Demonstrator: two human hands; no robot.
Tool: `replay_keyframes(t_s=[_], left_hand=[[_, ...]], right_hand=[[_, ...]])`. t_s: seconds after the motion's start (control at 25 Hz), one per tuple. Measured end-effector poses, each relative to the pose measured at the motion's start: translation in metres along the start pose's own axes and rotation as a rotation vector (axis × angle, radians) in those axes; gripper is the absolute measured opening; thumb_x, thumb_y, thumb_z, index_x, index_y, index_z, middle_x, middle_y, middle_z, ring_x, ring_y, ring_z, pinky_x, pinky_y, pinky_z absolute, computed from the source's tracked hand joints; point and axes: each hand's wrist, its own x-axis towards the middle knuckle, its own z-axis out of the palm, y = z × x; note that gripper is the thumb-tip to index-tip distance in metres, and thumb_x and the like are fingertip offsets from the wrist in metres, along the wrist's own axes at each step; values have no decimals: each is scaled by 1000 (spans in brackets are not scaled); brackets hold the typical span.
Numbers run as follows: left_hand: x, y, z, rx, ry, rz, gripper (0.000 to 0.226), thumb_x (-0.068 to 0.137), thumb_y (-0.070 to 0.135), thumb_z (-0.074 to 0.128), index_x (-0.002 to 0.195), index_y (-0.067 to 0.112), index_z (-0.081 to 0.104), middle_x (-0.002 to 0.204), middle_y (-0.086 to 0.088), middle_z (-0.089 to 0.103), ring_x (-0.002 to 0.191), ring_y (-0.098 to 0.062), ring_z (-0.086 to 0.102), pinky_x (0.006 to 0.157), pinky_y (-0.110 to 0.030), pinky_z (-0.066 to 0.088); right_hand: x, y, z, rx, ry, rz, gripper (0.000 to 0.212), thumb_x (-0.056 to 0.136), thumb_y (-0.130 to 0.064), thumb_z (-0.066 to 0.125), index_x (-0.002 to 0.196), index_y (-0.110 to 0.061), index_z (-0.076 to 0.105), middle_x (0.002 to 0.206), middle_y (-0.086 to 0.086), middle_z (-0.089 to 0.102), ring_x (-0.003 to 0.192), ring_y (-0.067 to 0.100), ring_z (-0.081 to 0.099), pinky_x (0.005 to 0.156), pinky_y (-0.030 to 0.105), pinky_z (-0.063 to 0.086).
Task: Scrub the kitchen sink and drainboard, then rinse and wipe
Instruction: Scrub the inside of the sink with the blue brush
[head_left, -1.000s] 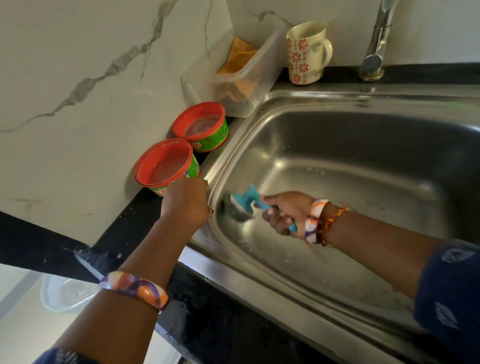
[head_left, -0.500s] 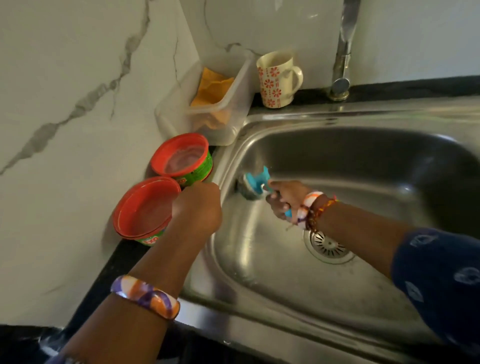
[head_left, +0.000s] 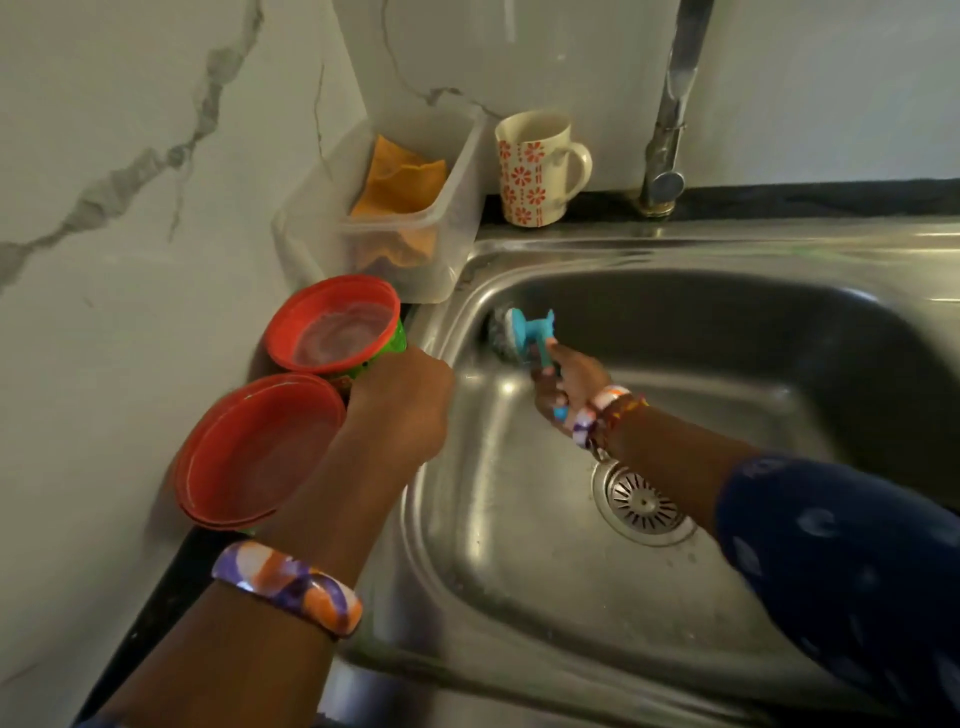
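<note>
The landmark is the drain strainer (head_left: 641, 501) in the floor of the sink (head_left: 519, 597). The scrubber (head_left: 524, 332), a teal-handled tool with a grey wire-pad head, is held up and to the left of the strainer, against the basin's rear-left corner. The right hand (head_left: 569, 387) forms the grip: its fingers are curled tight around the lower part of the teal handle, clamped on it. From this grip the pad head lies up and to the left, away from the strainer and toward the corner where the left wall and back wall of the basin meet. The long axis of the scrubber runs diagonally from the grip, nearer the strainer, to the pad end, which points into that corner and appears to touch the steel there; exact contact is hard to confirm. The right hand is the nearer hand to the work and the only one on the tool. The left hand (head_left: 400, 405) sits left of the strainer, over the sink's left rim, next to two red tubs (head_left: 332, 327) on the bench; its fingers are curled under and out of view, so whether it holds anything cannot be told. Judged from this layout, scrubbing is in progress, and the next stroke depends on keeping the pad pressed along the handle axis into the corner curve.
</note>
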Motion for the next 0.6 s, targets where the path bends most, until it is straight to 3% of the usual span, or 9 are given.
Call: replay_keyframes(t_s=[0.08,0.16,0.28,0.32,0.4,0.48,0.52,0.6], left_hand=[[0,0,-1,-4,-10,4,35,85,7,61,120,7,56,124,-12,57,114,-28,57,88,-32,48],[1,-2,-3,-25,-12,9,33,85,6,62,118,6,57,122,-13,58,113,-29,58,86,-32,48],[2,-1,-7,-12,-4,14,33,85,3,60,118,4,56,124,-14,57,114,-29,57,87,-32,47],[3,1,-8,-1,-1,16,34,86,3,59,119,4,56,124,-14,56,115,-29,57,86,-32,47],[4,4,-9,11,0,16,33,87,3,59,119,4,55,124,-14,56,114,-29,56,85,-32,47],[3,5,-9,33,-3,17,32,87,3,58,119,3,55,124,-15,56,114,-30,56,85,-32,46],[3,6,-8,42,-3,15,31,87,3,57,119,3,55,123,-15,56,114,-30,56,86,-33,46],[2,8,-6,59,-2,1,29,88,3,55,118,3,55,123,-16,56,114,-31,56,86,-33,47]], right_hand=[[7,9,-3,15,16,-7,25,100,-33,36,86,-16,47,37,-5,36,22,4,23,28,5,20],[-14,27,-22,-99,-61,147,25,100,-35,35,95,-16,50,40,-5,35,24,3,23,27,6,20],[-44,45,-45,-725,-189,270,26,98,-33,42,108,-14,57,49,-3,41,29,3,27,29,11,23],[-44,44,-45,-967,-208,193,26,97,-30,46,108,-13,61,53,0,44,30,4,31,31,14,25],[-22,34,-38,-1469,-199,-142,28,96,-27,48,107,-9,66,66,6,54,43,10,49,42,21,36],[8,17,-26,-1848,-100,-485,32,98,-28,43,116,-9,62,98,15,65,86,25,64,72,26,44],[25,5,-24,-1918,32,-525,34,98,-29,42,121,-11,59,115,16,63,104,31,60,83,30,45],[47,-14,-25,-1953,209,-574,35,98,-29,41,123,-11,57,125,17,58,114,35,55,91,34,44]])
